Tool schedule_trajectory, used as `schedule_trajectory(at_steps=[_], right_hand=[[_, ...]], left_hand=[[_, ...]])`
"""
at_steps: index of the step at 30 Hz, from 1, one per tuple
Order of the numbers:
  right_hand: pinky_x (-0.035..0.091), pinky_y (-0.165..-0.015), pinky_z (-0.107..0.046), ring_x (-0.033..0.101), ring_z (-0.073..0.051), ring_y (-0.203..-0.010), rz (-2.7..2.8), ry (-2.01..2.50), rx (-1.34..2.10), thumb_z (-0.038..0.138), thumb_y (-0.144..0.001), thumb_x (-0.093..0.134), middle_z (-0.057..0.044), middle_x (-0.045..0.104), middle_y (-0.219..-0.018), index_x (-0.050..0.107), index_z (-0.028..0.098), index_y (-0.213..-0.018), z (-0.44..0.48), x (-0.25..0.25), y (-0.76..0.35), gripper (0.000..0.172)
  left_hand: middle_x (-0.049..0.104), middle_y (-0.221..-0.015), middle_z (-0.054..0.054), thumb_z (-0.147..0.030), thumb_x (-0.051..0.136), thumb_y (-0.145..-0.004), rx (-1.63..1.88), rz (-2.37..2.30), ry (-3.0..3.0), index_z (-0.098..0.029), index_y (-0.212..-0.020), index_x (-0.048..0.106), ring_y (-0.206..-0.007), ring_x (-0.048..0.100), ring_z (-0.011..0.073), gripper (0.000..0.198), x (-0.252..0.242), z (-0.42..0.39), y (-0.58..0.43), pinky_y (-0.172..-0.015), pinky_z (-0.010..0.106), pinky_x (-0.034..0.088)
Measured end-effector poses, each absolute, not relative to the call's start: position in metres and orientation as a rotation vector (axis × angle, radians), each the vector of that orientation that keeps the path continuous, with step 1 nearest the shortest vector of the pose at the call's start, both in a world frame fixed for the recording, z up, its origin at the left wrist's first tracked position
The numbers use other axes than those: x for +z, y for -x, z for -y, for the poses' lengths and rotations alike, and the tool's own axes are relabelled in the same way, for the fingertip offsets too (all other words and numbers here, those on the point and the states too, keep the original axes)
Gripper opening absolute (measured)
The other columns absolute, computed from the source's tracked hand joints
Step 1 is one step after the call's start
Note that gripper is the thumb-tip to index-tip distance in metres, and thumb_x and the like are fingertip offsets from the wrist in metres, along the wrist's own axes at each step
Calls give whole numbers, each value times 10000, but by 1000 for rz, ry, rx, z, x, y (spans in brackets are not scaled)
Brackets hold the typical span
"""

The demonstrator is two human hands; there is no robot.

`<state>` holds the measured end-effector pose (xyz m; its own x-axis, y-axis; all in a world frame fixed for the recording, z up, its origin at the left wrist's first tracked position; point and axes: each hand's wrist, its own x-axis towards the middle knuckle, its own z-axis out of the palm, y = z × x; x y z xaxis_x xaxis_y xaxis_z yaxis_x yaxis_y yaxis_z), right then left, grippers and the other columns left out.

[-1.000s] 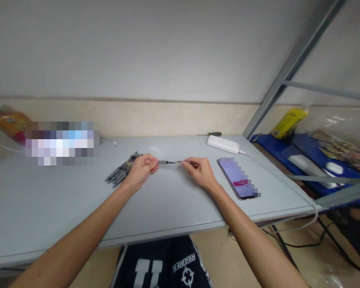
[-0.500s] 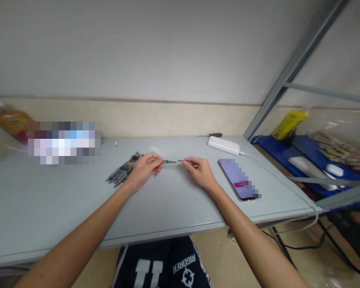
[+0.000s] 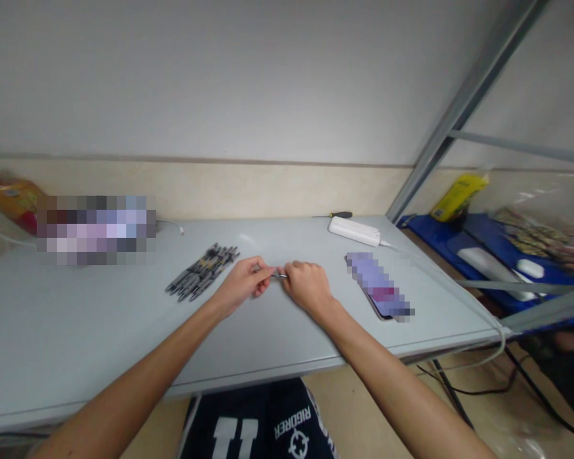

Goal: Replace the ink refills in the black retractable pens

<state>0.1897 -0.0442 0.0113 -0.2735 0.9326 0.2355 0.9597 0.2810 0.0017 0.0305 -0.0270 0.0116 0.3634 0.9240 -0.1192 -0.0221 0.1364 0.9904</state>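
Note:
My left hand [image 3: 243,284] and my right hand [image 3: 306,286] meet over the middle of the grey table [image 3: 100,331], both closed on the same thin grey pen [image 3: 279,275]. Only a short piece of the pen shows between the fingertips; the remainder is hidden inside the two hands. A pile of several similar grey pens [image 3: 201,271] lies on the table just left of my left hand.
A phone [image 3: 377,285] lies right of my right hand. A white power strip [image 3: 354,230] and a screwdriver [image 3: 338,215] sit at the back. A metal frame post [image 3: 454,115] rises at the right, with a blue-topped bench [image 3: 478,245] beyond it.
My hands have come together, so the long stretch of pen seen between them earlier is now nearly covered. The pen pile is more exposed.

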Motion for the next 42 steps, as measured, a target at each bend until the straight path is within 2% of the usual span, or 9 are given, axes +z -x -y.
schedule_trajectory(at_steps=[4,9,20,24,27,31,34,37,42], right_hand=[[406,-588,-292,660,-233,-701,2328,1887,-143,400,-950,245,-161,689,-775,693,146,-844,46,10,-186,526],[435,-609,-316,670,-259,-727,2372,1878,-112,388,-950,232,-193,685,-774,706,131,-836,49,13,-187,552],[446,-626,-338,669,-280,-756,2399,1884,-94,391,-947,223,-197,689,-789,718,144,-864,50,11,-189,559],[434,-630,-327,667,-267,-757,2403,1894,-85,388,-947,233,-193,689,-796,711,148,-868,50,13,-189,541],[417,-619,-311,661,-253,-749,2393,1883,-94,393,-941,256,-169,690,-804,694,163,-877,48,14,-190,498],[387,-599,-271,633,-208,-723,2319,1793,-61,376,-898,389,-103,680,-824,642,185,-877,45,13,-193,317],[380,-607,-247,586,-163,-685,2164,1573,122,396,-845,490,-62,648,-788,594,176,-882,42,11,-199,246],[398,-591,-230,539,-124,-624,1821,1266,502,404,-785,567,-22,611,-754,556,169,-932,36,11,-206,278],[410,-547,-238,495,-114,-564,1259,994,956,424,-698,635,8,546,-647,562,177,-771,27,19,-209,268]], left_hand=[[532,-509,-38,-395,654,-704,877,-941,-1399,-170,-664,485,-417,438,63,285,10,30,-31,-417,190,315],[553,-533,-16,-339,622,-732,955,-968,-1629,-167,-664,522,-473,478,88,210,10,30,-28,-480,207,363],[517,-516,-31,-288,590,-731,986,-1069,-1857,-173,-628,553,-442,353,84,159,15,37,-27,-450,216,239],[568,-557,-25,-274,596,-733,1000,-1079,-1969,-175,-619,569,-427,315,78,154,18,38,-27,-447,228,207],[579,-566,-20,-277,570,-766,1015,-1061,-2061,-180,-650,587,-460,385,92,151,18,38,-27,-479,225,264],[606,-617,-8,-258,574,-769,1086,-1070,-2049,-185,-695,600,-536,479,109,107,16,34,-27,-545,221,345],[620,-661,8,-289,611,-747,1155,-1089,-1880,-182,-731,584,-591,541,123,112,12,27,-23,-577,226,391],[610,-645,6,-355,648,-718,1210,-1053,-1594,-179,-766,550,-578,556,124,207,9,19,-19,-574,236,418],[643,-696,44,-411,645,-719,1080,-947,-1524,-162,-740,561,-598,556,121,263,7,16,-18,-561,235,419]])
